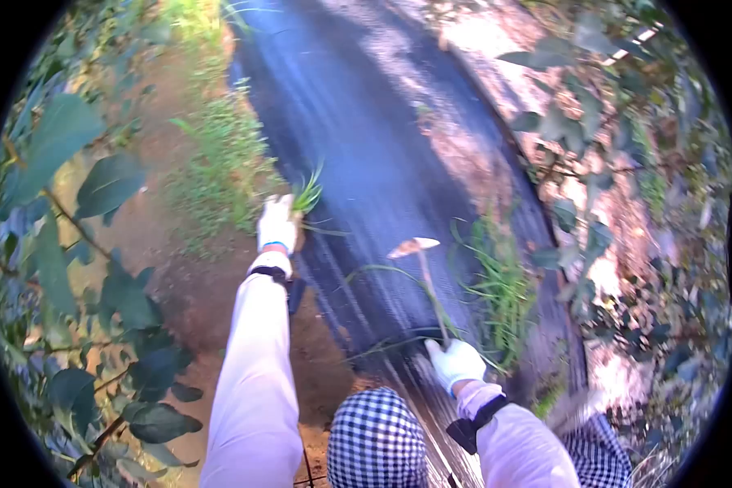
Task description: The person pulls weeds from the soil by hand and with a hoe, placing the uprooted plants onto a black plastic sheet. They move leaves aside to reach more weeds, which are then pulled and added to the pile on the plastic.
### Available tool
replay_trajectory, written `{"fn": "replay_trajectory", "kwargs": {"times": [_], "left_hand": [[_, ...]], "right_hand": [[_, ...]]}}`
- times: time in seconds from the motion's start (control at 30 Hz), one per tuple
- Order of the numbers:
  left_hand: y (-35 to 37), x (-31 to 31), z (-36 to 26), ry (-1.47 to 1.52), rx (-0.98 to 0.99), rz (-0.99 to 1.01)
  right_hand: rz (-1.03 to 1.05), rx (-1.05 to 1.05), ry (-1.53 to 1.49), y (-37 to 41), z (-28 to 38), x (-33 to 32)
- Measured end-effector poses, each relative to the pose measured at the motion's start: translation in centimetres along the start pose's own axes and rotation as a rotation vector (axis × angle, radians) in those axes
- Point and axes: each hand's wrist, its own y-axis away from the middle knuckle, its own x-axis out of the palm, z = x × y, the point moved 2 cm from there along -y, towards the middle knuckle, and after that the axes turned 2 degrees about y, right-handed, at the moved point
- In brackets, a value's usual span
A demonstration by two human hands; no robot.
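My left hand (278, 221), in a white glove, is closed around a tuft of grass (307, 195) at the left edge of a black plastic ground sheet (358, 154). Lower right, my right hand (457, 364), also gloved in white, grips the thin handle of a small hand hoe (413, 246). The hoe points forward over the sheet, its pale, soil-coloured blade well to the right of the left hand. Long grass blades cross the handle near the right fingers. A clump of green grass (500, 297) stands just right of the hoe.
Low weeds (220, 167) grow along the sheet's left side beside bare brown soil (159, 211). Leafy branches (134, 358) crowd the left, and more foliage (594, 146) lines the right. A checked-cloth knee (376, 439) shows at the bottom. Dry soil (464, 163) lies on the sheet.
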Motion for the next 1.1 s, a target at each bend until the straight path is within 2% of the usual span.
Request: {"fn": "replay_trajectory", "kwargs": {"times": [0.03, 0.07, 0.1, 0.17, 0.23, 0.27, 0.3, 0.33, 0.37, 0.4, 0.43, 0.5, 0.63, 0.8, 0.9, 0.93, 1.03, 1.07, 1.1], "left_hand": [[0.1, 0.8, 0.4, -0.061, 0.036, 0.017], [0.2, 2.2, 1.8, 0.022, 0.055, -0.040], [0.2, 0.6, -0.5, 0.017, -0.026, -0.036], [-0.5, 2.1, 2.1, 0.153, 0.015, -0.054], [0.1, 4.3, 1.8, 1.046, -0.511, 0.002], [1.0, 1.6, -1.9, 1.140, -0.574, 0.079], [1.2, -0.4, -5.8, 1.164, -0.549, 0.074], [1.0, -1.2, -8.5, 1.187, -0.405, 0.177], [0.9, -3.5, -11.9, 1.111, -0.323, 0.381], [0.1, -3.6, -12.9, 1.100, -0.153, 0.650], [0.3, -5.0, -14.3, 1.073, -0.173, 0.617], [0.4, -7.6, -14.4, 0.894, -0.227, 0.512], [3.1, -7.0, -8.2, 0.783, -0.466, 0.328], [8.3, -7.7, -3.0, 0.478, -0.584, 0.384], [8.6, -12.1, -4.8, 0.814, -0.701, 0.351], [8.1, -13.5, -5.6, 0.804, -0.719, 0.273], [5.3, -17.9, -8.4, 0.821, -0.657, 0.194], [4.2, -19.3, -9.5, 0.894, -0.520, 0.184], [3.4, -20.3, -10.3, 0.897, -0.526, 0.227]], "right_hand": [[-0.028, -0.039, -0.007, 0.9, 0.0, -1.4], [-0.039, -0.086, -0.047, 1.9, 0.0, -3.2], [-0.048, -0.145, -0.084, 2.8, 0.3, -5.4], [-0.056, -0.172, -0.069, 4.4, 1.0, -9.6], [-0.162, -0.241, -0.122, 5.2, 1.9, -13.3], [-0.190, -0.244, -0.124, 5.3, 2.7, -15.3], [-0.220, -0.253, -0.126, 5.4, 3.7, -17.3], [-0.220, -0.270, -0.170, 5.6, 4.8, -19.3], [-0.217, -0.288, -0.212, 5.4, 5.8, -21.1], [-0.290, -0.306, -0.213, 4.6, 6.6, -22.3], [-0.355, -0.325, -0.213, 3.7, 7.2, -23.1], [-0.354, -0.366, -0.262, 0.7, 8.1, -23.8], [-0.361, -0.359, -0.260, -3.8, 10.4, -24.8], [-0.272, -0.452, -0.320, -9.2, 15.2, -25.2], [-0.173, -0.540, -0.383, -11.7, 20.8, -24.6], [-0.161, -0.571, -0.365, -11.3, 22.9, -24.4], [-0.037, -0.639, -0.380, -12.7, 28.7, -21.9], [0.008, -0.656, -0.382, -12.7, 30.2, -20.8], [0.039, -0.666, -0.398, -12.2, 31.4, -20.0]]}}
